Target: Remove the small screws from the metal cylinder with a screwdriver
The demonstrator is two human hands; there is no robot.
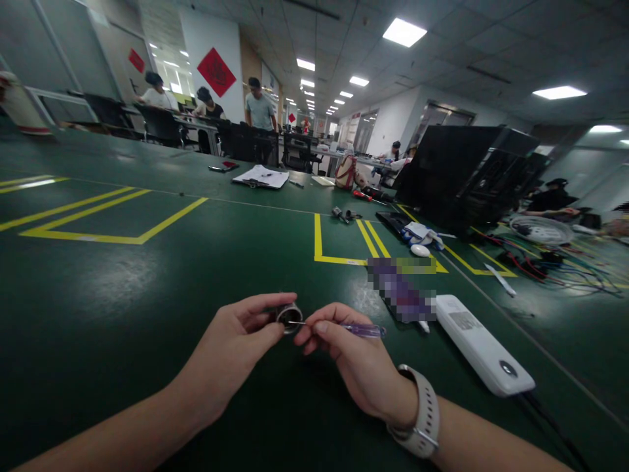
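Between the thumb and fingers of my left hand (236, 344) is a small round metal part (289, 316), shaped like a hollow ring or cup, its opening turned towards my right. My right hand (351, 357) grips a small screwdriver (364, 330) with a translucent purple handle. Its thin shaft reaches left, and the tip is at the opening of the metal part; whether it touches anything inside is too small to tell. Both hands are closed and held just above the green table (147, 314).
On my right lie a white power bank (484, 344) with a black cable and a pixelated purple object (403, 288). Further back are small dark metal parts (339, 214), a white mouse (420, 250), a clipboard (260, 176), a large black case (462, 177) and tangled wires (555, 259).
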